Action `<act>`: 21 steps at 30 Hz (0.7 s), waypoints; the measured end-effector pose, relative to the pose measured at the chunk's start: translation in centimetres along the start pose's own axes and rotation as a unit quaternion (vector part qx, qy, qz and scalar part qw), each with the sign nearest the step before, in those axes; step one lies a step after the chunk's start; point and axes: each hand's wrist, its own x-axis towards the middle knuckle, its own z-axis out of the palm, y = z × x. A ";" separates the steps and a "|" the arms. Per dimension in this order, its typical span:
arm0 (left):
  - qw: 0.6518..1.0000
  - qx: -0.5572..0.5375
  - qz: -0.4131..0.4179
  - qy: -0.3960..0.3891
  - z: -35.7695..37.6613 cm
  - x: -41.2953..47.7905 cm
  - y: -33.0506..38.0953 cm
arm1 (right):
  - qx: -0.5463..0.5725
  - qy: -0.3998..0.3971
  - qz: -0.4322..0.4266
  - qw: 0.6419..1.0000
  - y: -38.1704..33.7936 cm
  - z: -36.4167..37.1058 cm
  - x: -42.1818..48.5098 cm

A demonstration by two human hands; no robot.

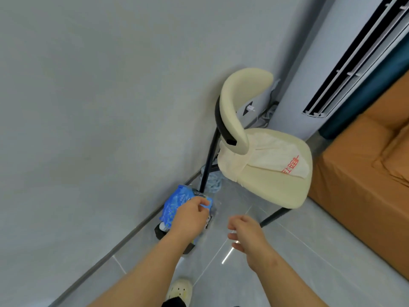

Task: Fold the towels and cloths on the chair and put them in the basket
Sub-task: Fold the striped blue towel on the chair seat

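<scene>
At the foot of the wall, left of the chair (235, 100): dark basket (158, 232) on the grey floor (287, 251), mostly hidden by the left forearm. A blue patterned cloth (174, 203) lies on top of it. The left hand (190, 216) reaches down onto this cloth, fingertips curled over its near right edge in a narrow pinch.

The right hand (246, 234) hovers over the floor, near the front chair leg, fingers loosely spread, holding nothing.

On the chair seat, well apart from both hands: a cream cloth (274, 155) with red print, lying flat, partly under the curved backrest. A pale blue towel (211, 182) sits bunched on the floor under the seat, behind the rear leg, just beyond the blue patterned cloth.

An orange sofa (365, 173) stands right of the chair.
</scene>
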 end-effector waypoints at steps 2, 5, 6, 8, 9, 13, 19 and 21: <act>1.000 -0.001 -0.016 0.000 1.0 2.0 0.5 | -0.020 -0.011 0.006 1.000 -0.7 -0.7 2.6; 0.999 -0.002 -0.045 0.025 2.7 5.4 0.5 | -0.055 -0.031 0.010 0.998 -1.5 -1.6 7.1; 0.998 0.002 -0.057 0.037 3.5 6.5 0.2 | -0.070 -0.041 0.008 0.997 -1.6 -1.8 8.8; 0.995 0.000 -0.084 0.056 5.1 8.7 -0.6 | -0.100 -0.064 0.001 0.993 -1.5 -2.2 12.3; 0.994 -0.008 -0.090 0.065 6.1 10.0 -1.1 | -0.116 -0.080 -0.006 0.990 -1.3 -2.3 14.3; 0.989 -0.035 -0.105 0.096 10.2 15.2 -4.4 | -0.167 -0.126 -0.030 0.977 1.4 -1.8 22.7; 0.986 -0.030 -0.101 0.130 16.7 24.8 -13.0 | -0.193 -0.106 -0.072 0.973 8.7 1.7 37.8; 0.986 -0.028 -0.081 0.140 18.8 28.4 -16.3 | -0.198 -0.102 -0.098 0.970 10.8 3.2 43.3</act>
